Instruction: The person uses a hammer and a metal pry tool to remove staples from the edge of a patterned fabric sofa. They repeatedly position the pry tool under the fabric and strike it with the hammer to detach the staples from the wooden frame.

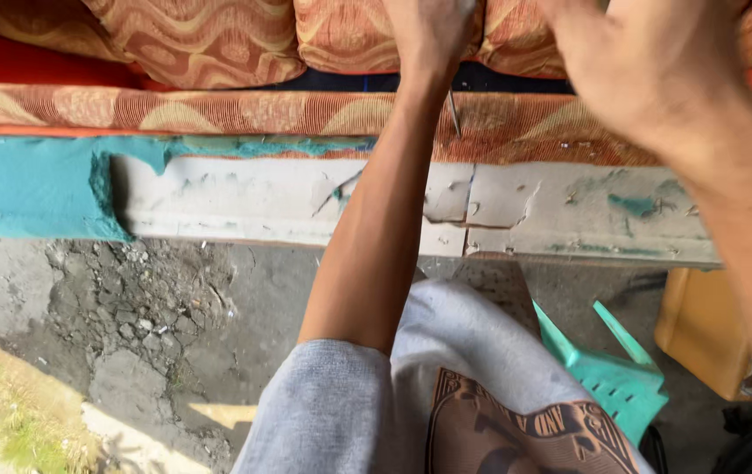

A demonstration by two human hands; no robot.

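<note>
My left hand (429,35) reaches up to the orange patterned sofa seat edge (218,112), fingers closed around a thin metal rod (454,114) that points down over the fabric. My right hand (648,66) is raised at the upper right, blurred, over the sofa cushions (341,35); its fingertips run off the top of the frame. Below the fabric, the bare white sofa frame board (262,202) shows cracks and flecks of teal paint. A torn teal covering (25,184) hangs on the board's left end.
Rough cracked concrete ground (147,307) lies below the sofa, with grass (7,421) at the lower left. A teal plastic stool (613,377) stands by my grey shirt, and a yellow container (701,333) sits at the right.
</note>
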